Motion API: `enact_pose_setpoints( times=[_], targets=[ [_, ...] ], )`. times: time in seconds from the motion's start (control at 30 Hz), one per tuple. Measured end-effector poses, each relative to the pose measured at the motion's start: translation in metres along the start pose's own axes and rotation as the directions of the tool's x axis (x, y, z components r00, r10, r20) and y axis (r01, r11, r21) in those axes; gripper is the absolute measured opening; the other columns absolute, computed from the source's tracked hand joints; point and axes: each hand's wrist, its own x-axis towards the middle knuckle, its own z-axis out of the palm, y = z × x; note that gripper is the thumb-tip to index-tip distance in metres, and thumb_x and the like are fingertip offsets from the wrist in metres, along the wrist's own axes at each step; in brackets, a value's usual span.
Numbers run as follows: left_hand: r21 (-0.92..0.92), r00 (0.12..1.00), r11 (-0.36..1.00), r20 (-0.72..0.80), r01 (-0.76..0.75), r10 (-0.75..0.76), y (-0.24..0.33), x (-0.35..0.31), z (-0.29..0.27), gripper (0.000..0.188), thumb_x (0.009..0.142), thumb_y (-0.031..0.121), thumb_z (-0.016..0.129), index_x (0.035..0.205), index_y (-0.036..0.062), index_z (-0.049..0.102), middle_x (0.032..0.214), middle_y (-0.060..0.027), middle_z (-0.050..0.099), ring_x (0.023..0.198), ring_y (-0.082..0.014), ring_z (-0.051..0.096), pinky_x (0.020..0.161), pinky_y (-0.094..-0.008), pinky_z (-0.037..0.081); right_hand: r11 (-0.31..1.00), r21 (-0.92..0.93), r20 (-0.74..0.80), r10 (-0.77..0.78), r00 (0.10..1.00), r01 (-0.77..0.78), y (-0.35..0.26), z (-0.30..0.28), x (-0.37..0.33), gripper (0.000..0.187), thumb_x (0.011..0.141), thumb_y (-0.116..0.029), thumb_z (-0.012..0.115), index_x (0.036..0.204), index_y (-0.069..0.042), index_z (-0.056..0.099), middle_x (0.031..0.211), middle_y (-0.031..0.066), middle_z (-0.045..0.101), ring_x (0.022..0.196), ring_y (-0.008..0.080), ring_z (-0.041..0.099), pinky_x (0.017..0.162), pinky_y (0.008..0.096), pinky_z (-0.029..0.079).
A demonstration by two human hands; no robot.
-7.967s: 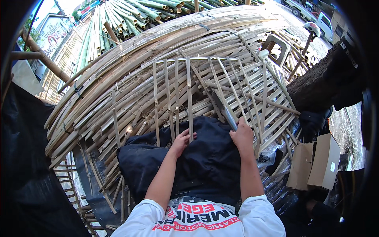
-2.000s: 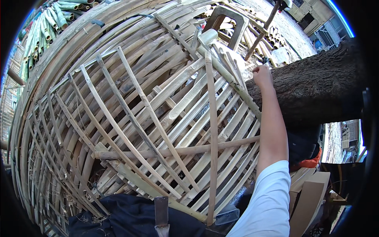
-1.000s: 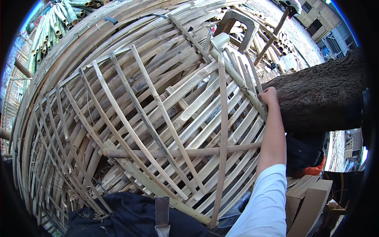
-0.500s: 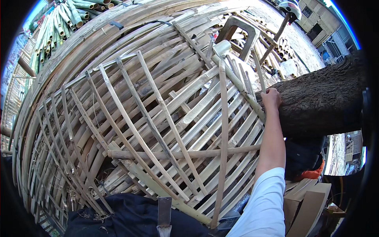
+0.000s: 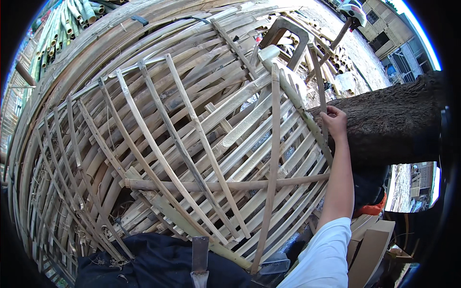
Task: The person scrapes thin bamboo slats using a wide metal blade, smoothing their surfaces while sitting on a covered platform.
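Observation:
My right hand is closed around the lower part of a flat bamboo strip, which stands nearly upright at the right edge of a bamboo lattice. Slats of split bamboo lie side by side in this lattice, bordered on the right by a thicker green-tan bamboo rail. A bamboo crosspiece runs across the slats. Another long strip stands across them, left of my hand. My left hand is out of view. At the lower middle, a flat dark blade-like piece points up in front of dark cloth.
A thick rough-barked log lies just right of my hand. Curved bamboo strips rise on the left. Behind stand a bent wooden frame and bundled green poles. Cardboard and an orange item sit at lower right.
My right hand has shifted slightly right and down, with the strip still in it; the strip now stands more upright. The whole view has shifted a little.

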Motion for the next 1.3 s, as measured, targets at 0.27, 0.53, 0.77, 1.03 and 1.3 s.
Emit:
enact_pose_setpoints(
  times=[0.27, 0.53, 0.77, 1.03, 1.3],
  targets=[
    [-0.044, 0.996, 0.995, 0.01, -0.088, 0.088, -0.003, -0.003, 0.003, 0.02, 0.093, 0.012, 0.066, 0.078, 0.0043, 0.055, 0.055, -0.0003, 0.053, 0.043, -0.01, 0.049, 0.041, -0.0269, 0.036, 0.984, 0.171, -0.032, -0.043, 0.999, 0.048, 0.008, -0.036, -0.009, 0.018, 0.08, -0.003, 0.079, 0.094, 0.001, 0.069, 0.082, 0.0018, 0.069, 0.071, 0.0072, 0.065, 0.065, 0.0231, 0.053],
    [-0.111, 0.985, 0.98, 0.039, -0.165, 0.17, -0.017, 0.0, 0.003, 0.021, 0.093, 0.011, 0.066, 0.077, 0.0049, 0.054, 0.053, -0.0013, 0.052, 0.04, -0.0116, 0.049, 0.039, -0.0271, 0.037, 0.998, -0.022, -0.478, -0.055, 0.877, 0.05, -0.05, -0.064, -0.023, 0.019, 0.08, -0.009, 0.079, 0.08, -0.001, 0.062, 0.074, 0.0038, 0.068, 0.068, 0.0083, 0.064, 0.062, 0.0279, 0.051],
    [0.054, 0.996, 0.994, 0.001, -0.09, 0.09, 0.015, -0.018, 0.005, 0.017, 0.088, 0.014, 0.074, 0.088, 0.0042, 0.06, 0.069, -0.0015, 0.058, 0.063, -0.0125, 0.056, 0.056, -0.0306, 0.046, 0.916, -0.207, -0.453, -0.4, 0.797, 0.342, -0.174, -0.046, -0.045, 0.019, 0.079, -0.011, 0.078, 0.082, -0.003, 0.061, 0.072, 0.0091, 0.065, 0.061, 0.0238, 0.063, 0.058, 0.0363, 0.049],
    [0.033, 0.974, 0.981, 0.128, -0.192, 0.186, -0.007, -0.014, -0.017, 0.015, 0.089, 0.012, 0.071, 0.09, 0.0039, 0.059, 0.071, -0.0055, 0.061, 0.061, -0.0153, 0.059, 0.056, -0.0324, 0.049, 0.737, -0.262, -0.291, -0.676, 0.677, 0.623, -0.298, -0.039, -0.137, 0.019, 0.078, -0.002, 0.074, 0.077, -0.004, 0.055, 0.077, 0.0105, 0.056, 0.073, 0.0298, 0.061, 0.062, 0.0395, 0.049],
    [-0.019, 0.876, 0.914, 0.278, -0.406, 0.394, -0.048, -0.017, -0.048, 0.017, 0.094, 0.012, 0.065, 0.087, 0.0028, 0.053, 0.064, -0.0041, 0.058, 0.05, -0.0142, 0.059, 0.049, -0.0299, 0.05, 0.638, -0.249, -0.203, -0.77, 0.605, 0.728, -0.372, -0.052, -0.241, 0.018, 0.076, -0.001, 0.074, 0.079, -0.004, 0.056, 0.077, 0.0092, 0.056, 0.07, 0.0291, 0.062, 0.062, 0.04, 0.049]
  ],
)
